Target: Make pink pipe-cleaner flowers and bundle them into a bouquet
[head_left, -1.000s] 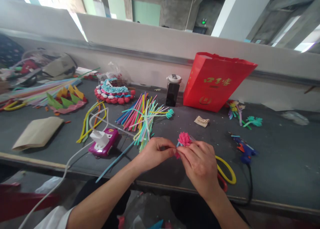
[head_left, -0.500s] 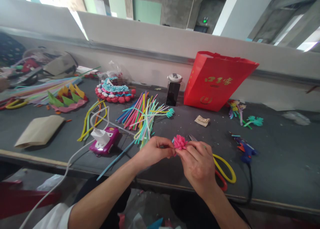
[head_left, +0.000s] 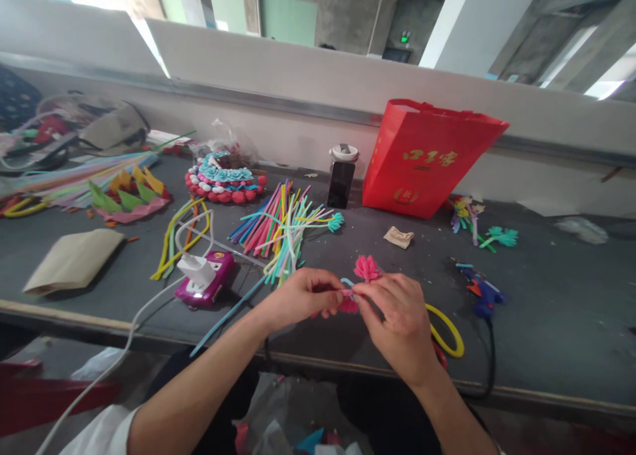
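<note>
My left hand [head_left: 301, 299] pinches a pink fuzzy pipe-cleaner piece [head_left: 349, 304] at its left side. From the right, the fingertips of my right hand [head_left: 397, 312] close on the same piece. A pink pipe-cleaner flower [head_left: 366, 267] stands just above my right fingers; whether it is joined to the piece below cannot be made out. A light blue strand curves between the hands. Beside my right hand, the yellow handle of scissors [head_left: 453, 332] shows, with the rest mostly hidden under the hand.
A pile of colored pipe cleaners [head_left: 278, 223] lies ahead, near a teal flower [head_left: 335, 222]. A blue glue gun [head_left: 481, 296] rests at right. Behind stand a red paper bag [head_left: 427, 163], a phone [head_left: 341, 185] and a cup [head_left: 344, 152]. A purple power socket [head_left: 211, 286] sits at left.
The pink flower has moved up and slightly right, away from the left fingertips. A pink piece now shows between both hands' fingertips. My right hand covers more of the scissors.
</note>
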`<state>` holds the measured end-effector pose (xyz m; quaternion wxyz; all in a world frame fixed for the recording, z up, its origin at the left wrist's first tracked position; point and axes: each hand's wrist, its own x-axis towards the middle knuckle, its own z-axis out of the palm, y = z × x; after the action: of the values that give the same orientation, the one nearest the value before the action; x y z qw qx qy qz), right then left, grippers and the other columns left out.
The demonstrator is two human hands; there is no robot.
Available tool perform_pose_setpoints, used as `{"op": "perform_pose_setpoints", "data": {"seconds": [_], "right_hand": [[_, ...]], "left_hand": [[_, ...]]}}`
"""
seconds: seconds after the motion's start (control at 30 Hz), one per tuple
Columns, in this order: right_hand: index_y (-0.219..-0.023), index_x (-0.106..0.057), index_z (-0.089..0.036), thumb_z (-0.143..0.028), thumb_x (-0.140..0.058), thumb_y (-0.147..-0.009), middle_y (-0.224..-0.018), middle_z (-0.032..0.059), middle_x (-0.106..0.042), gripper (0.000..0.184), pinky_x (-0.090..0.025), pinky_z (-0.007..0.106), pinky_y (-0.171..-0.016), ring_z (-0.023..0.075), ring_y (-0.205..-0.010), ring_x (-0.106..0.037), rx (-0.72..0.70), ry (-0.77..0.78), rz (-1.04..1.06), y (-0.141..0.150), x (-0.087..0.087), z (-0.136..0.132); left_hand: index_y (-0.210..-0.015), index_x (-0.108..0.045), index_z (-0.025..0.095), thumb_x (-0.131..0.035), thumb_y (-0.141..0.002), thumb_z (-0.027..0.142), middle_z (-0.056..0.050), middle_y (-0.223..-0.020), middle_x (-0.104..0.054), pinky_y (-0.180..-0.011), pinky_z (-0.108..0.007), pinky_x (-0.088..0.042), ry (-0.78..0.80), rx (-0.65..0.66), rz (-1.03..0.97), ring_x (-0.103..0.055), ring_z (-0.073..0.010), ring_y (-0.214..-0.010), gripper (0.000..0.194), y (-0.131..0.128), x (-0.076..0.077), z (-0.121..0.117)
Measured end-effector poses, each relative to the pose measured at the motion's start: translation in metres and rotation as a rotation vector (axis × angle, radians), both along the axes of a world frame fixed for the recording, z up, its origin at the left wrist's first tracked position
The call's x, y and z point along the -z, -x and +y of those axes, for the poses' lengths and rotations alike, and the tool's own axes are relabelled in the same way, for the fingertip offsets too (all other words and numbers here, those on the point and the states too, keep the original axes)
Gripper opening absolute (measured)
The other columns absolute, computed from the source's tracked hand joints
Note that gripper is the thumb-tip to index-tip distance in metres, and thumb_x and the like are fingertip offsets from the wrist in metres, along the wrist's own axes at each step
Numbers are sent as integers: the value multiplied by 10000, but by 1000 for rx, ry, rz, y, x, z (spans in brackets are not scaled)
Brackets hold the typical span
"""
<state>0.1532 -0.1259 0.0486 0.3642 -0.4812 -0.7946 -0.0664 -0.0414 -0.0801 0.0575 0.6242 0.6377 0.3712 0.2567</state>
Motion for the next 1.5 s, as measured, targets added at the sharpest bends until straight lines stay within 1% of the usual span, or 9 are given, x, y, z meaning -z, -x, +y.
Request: {"op": "perform_pose_setpoints", "data": {"seconds": [0.23, 0.5, 0.77, 0.87, 1.0, 1.13, 1.27, 1.33, 1.5], "right_hand": [[-919, -703, -253, -202, -651, -865, -822, 5, -695, 90, -400, 383, -862, 206, -850, -604, -11, 125, 99, 0, 3, 1], [-856, -701, -272, -218, -686, -843, -831, -13, -681, 57, -396, 385, -878, 213, -881, -594, 9, 272, 196, -1, 2, 0], [-795, -684, -251, -201, -653, -840, -773, -7, -649, 75, -416, 382, -850, 209, -830, -581, -4, 229, 188, 0, 1, 1], [-813, -694, -252, -218, -639, -857, -800, 6, -657, 79, -427, 383, -844, 215, -847, -584, 11, 191, 205, -3, 2, 2], [-863, -703, -262, -237, -637, -873, -869, 16, -673, 71, -444, 374, -854, 218, -897, -599, 23, 158, 291, -6, 3, 3], [-870, -699, -258, -253, -643, -875, -882, 17, -683, 57, -451, 367, -861, 218, -910, -612, 29, 158, 362, -2, 4, 2], [-876, -709, -249, -293, -653, -868, -866, 12, -697, 72, -488, 331, -784, 199, -823, -633, 57, 214, 546, 3, 7, 1], [-885, -716, -239, -314, -663, -859, -842, 9, -704, 95, -504, 308, -726, 187, -767, -642, 57, 271, 665, 5, 10, 0], [-890, -735, -216, -336, -690, -828, -798, 13, -718, 143, -519, 286, -674, 179, -708, -652, 34, 389, 813, 8, 18, 1]], "left_hand": [[-834, -738, 137, -669, -792, 290, -16, -674, -667, -549, -199, -424, -138, -92, -10, -555, -101, -595, 173, -3, 6, -3], [-861, -755, 164, -615, -830, 224, -35, -793, -741, -678, -237, -488, -276, -65, 14, -667, -157, -737, 155, -4, 9, -7], [-860, -744, 170, -602, -838, 242, -17, -770, -712, -651, -229, -450, -415, -69, 149, -620, -142, -704, 161, -7, 13, -8], [-912, -734, 168, -628, -825, 279, -2, -747, -679, -611, -214, -423, -363, -70, 148, -578, -125, -673, 176, 0, 7, -3], [-1004, -708, 149, -746, -727, 292, 5, -764, -643, -631, -215, -421, -246, -205, 69, -548, -111, -675, 315, 9, -3, 2], [-1192, -622, 180, -777, -699, 217, 7, -813, -621, -621, -204, -421, -106, -229, -250, -546, -93, -686, 518, 7, -3, 2], [-1357, -481, 272, -826, -625, 138, -17, -970, -657, -763, -257, -482, 86, -255, -608, -621, -119, -804, 820, -5, 9, -1], [-1307, -538, 279, -836, -624, 142, -22, -1019, -672, -819, -280, -483, 124, -283, -677, -637, -131, -854, 758, -13, 16, -2], [-867, -737, 161, -801, -719, 224, -25, -895, -705, -810, -280, -483, 134, -366, -677, -608, -103, -738, 173, -25, 21, -6]]}}
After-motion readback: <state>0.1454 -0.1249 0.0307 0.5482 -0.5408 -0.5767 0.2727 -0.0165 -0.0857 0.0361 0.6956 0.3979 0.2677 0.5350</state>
